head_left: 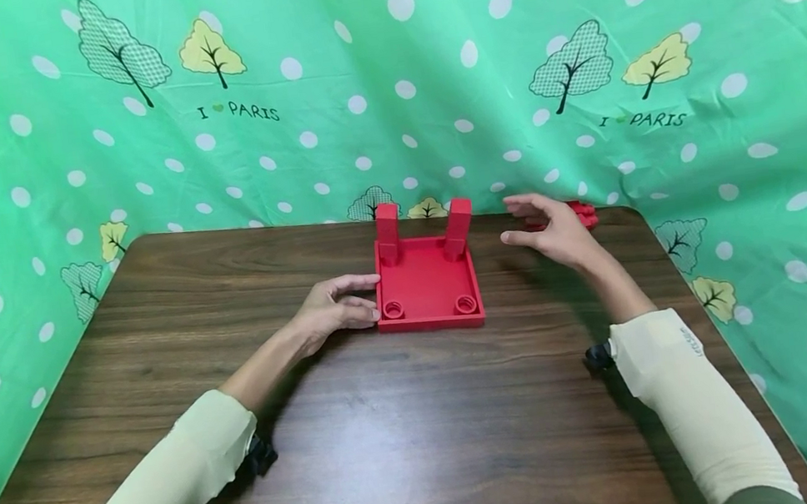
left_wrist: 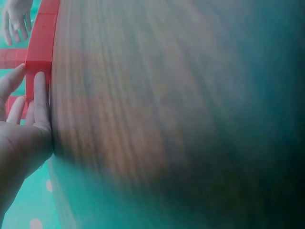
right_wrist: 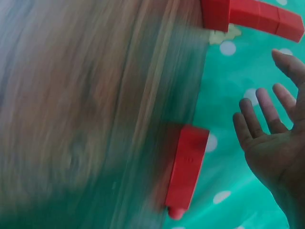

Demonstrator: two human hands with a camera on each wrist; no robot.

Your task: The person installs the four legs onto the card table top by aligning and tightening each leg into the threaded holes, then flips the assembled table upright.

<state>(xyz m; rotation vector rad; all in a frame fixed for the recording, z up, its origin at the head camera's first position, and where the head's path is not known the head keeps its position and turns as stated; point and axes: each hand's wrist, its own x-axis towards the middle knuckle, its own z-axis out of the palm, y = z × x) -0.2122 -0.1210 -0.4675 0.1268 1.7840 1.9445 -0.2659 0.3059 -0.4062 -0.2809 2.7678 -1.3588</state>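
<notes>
A red square toy tabletop (head_left: 428, 282) lies underside up on the table, with a raised rim. Two red square legs (head_left: 456, 230) stand upright at its far corners; hollow threaded sockets (head_left: 465, 304) show at the near ones. Along its left edge, my left hand (head_left: 335, 309) rests extended fingers against the side, and the left wrist view has those fingertips (left_wrist: 40, 78) on the red rim. My right hand (head_left: 555, 229) hovers with fingers spread, holding nothing. Just beyond it, partly covered by the hand, lie loose red pieces (head_left: 584, 214); one, a leg with a round peg (right_wrist: 187, 167), appears in the right wrist view.
The dark wood-grain table (head_left: 411, 436) extends toward me and to both sides. Behind its far edge hangs a green curtain (head_left: 323, 85) with white dots and printed trees. Cameras on dark mounts (head_left: 258, 455) sit at both wrists, over pale sleeves.
</notes>
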